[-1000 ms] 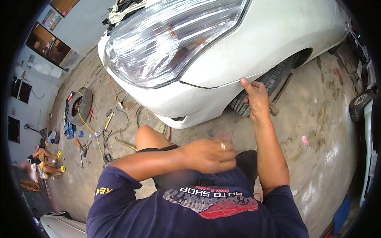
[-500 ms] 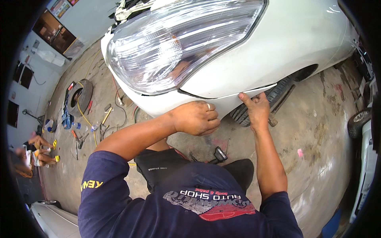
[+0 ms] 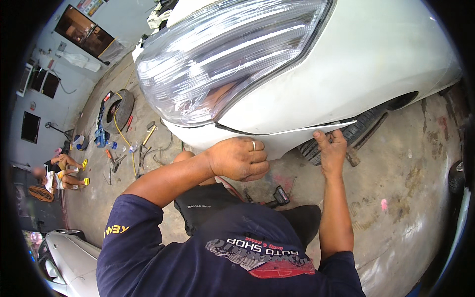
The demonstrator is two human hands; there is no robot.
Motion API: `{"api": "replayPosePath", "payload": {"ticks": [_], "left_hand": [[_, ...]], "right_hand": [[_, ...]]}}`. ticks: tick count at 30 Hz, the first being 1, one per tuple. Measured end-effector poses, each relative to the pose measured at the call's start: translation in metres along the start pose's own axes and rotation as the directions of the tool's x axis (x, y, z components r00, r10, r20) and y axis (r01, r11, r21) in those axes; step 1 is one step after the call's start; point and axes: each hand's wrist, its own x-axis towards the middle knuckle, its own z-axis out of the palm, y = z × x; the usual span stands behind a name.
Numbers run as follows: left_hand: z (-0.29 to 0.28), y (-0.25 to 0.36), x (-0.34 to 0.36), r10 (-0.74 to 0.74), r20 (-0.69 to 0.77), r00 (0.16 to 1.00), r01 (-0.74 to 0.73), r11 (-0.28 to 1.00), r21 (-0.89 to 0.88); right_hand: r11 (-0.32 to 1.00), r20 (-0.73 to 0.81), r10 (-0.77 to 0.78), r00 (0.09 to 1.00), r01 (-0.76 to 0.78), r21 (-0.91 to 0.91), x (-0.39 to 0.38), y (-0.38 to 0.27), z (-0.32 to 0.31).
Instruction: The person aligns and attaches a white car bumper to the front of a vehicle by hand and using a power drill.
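Below the clear-lensed headlight (image 3: 222, 64), the person's two bare hands were at the white car's front bumper (image 3: 282, 141), which ran under the lamp and off to its right. The left hand (image 3: 239, 158), just below the headlight, was curled into a loose fist with its knuckles up and a ring (image 3: 254, 145) on one finger; its fingertips were hidden, so whether it gripped the bumper could not be told. The right hand (image 3: 330, 151), below and to the right of the headlight, pinched the bumper's wheel-arch edge between thumb and fingers. There the bumper's upper lip stood apart from the fender (image 3: 356, 69), the panel right of the headlight. The front tire (image 3: 309, 152) showed behind the right hand, with a long-handled tool (image 3: 372, 130) lying beside it. A black power tool (image 3: 281, 194) lay on the concrete floor (image 3: 396, 237) below the headlight. To the headlight's left lay a loose tire (image 3: 128, 105), a yellow hose (image 3: 134, 161) and a yellow-handled hammer (image 3: 149, 136).
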Motion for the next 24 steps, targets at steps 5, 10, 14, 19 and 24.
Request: {"api": "replayPosePath", "payload": {"ticks": [5, 10, 14, 19, 24], "left_hand": [[-0.028, 0.021, 0.006, -0.173, -0.058, 0.983, 0.175, 0.984, 0.021], [-0.058, 0.066, -0.008, -0.656, -0.257, 0.71, 0.704, 0.675, 0.221], [-0.064, 0.078, -0.005, -0.772, -0.263, 0.578, 0.81, 0.504, 0.301], [-0.082, 0.075, 0.014, -0.85, -0.185, 0.493, 0.852, 0.429, 0.302], [-0.111, 0.082, 0.021, -0.873, 0.12, 0.473, 0.788, 0.48, 0.386]], "right_hand": [[0.962, 0.029, -0.17, 0.985, 0.172, -0.214, 0.001, -0.003, -0.003], [0.998, -0.049, -0.034, 0.998, 0.036, 0.053, -0.015, 0.0, 0.002], [0.98, -0.022, -0.048, 0.999, 0.051, 0.195, -0.012, 0.006, 0.003], [0.955, 0.149, -0.17, 0.974, 0.126, 0.269, -0.015, -0.01, -0.005], [0.949, 0.174, -0.288, 0.942, 0.256, 0.187, -0.028, -0.021, -0.014]]}}
